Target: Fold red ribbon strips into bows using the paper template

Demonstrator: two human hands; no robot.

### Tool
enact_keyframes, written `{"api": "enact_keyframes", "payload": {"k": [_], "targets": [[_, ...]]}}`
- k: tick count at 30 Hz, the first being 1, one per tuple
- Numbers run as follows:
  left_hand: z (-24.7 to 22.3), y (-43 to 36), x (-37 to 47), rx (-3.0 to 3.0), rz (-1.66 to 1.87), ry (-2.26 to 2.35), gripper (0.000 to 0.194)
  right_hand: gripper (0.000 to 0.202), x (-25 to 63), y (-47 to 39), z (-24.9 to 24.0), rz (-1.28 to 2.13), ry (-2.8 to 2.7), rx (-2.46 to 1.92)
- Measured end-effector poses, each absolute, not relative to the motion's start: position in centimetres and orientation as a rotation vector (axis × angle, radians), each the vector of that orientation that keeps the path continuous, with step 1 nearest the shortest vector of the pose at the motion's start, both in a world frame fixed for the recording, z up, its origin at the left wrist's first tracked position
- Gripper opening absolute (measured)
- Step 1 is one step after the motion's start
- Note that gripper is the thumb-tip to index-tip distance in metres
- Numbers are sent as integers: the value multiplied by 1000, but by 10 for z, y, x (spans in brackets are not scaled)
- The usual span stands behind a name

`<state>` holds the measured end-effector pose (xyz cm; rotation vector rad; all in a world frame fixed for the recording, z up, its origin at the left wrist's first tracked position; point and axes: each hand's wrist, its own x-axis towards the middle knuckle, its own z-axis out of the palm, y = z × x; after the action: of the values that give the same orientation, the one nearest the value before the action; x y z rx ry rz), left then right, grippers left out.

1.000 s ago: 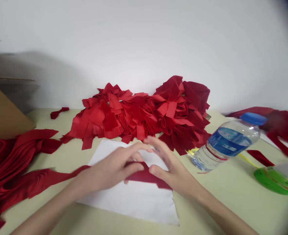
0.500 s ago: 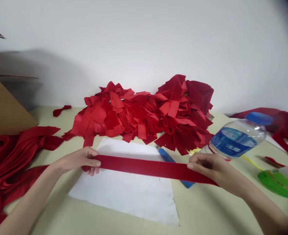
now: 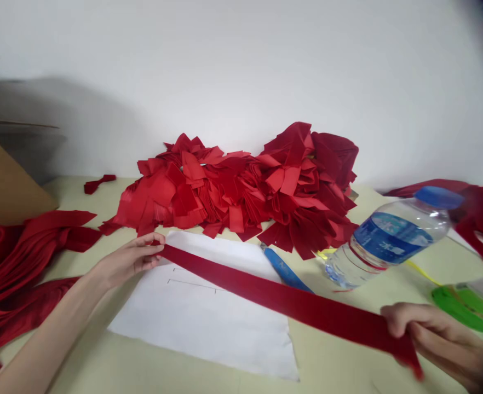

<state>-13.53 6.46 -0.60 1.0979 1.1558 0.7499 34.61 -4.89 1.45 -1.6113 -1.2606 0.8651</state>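
Observation:
A long red ribbon [image 3: 274, 293] is stretched between my two hands, sloping down from left to right. My left hand [image 3: 143, 254] pinches its far-left end near the top left of a white paper sheet [image 3: 208, 334]. Close to the lower right edge, my right hand [image 3: 438, 334] is closed round the other part, and a short end hangs below the fingers. Thin black marks show on the paper under the ribbon. A blue-handled tool [image 3: 286, 268] lies partly beneath the ribbon; its kind is hard to tell.
A large heap of cut red pieces [image 3: 233, 191] lies against the wall. Long red strips [image 3: 23, 273] are bundled at left beside a cardboard box [image 3: 11, 180]. At right stand a water bottle [image 3: 393, 235] and a green-and-clear item [image 3: 467, 306]; more red cloth [image 3: 479, 219] lies behind.
My right hand has moved right and down along the ribbon, so a longer stretch spans between the hands. My left hand has risen slightly. The marks on the paper are now more exposed.

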Motion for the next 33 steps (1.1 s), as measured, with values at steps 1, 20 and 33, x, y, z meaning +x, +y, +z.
{"api": "enact_keyframes", "payload": {"k": [1, 20, 33], "targets": [[-5, 64, -135, 1101, 755, 1159, 15, 30, 350, -47, 15, 952, -1138, -1560], [11, 32, -56, 1190, 832, 1383, 25, 27, 269, -29, 68, -571, -1443, -1685], [14, -12, -1, 747, 785, 938, 35, 37, 175, -31, 11, -388, -2423, -929]]}}
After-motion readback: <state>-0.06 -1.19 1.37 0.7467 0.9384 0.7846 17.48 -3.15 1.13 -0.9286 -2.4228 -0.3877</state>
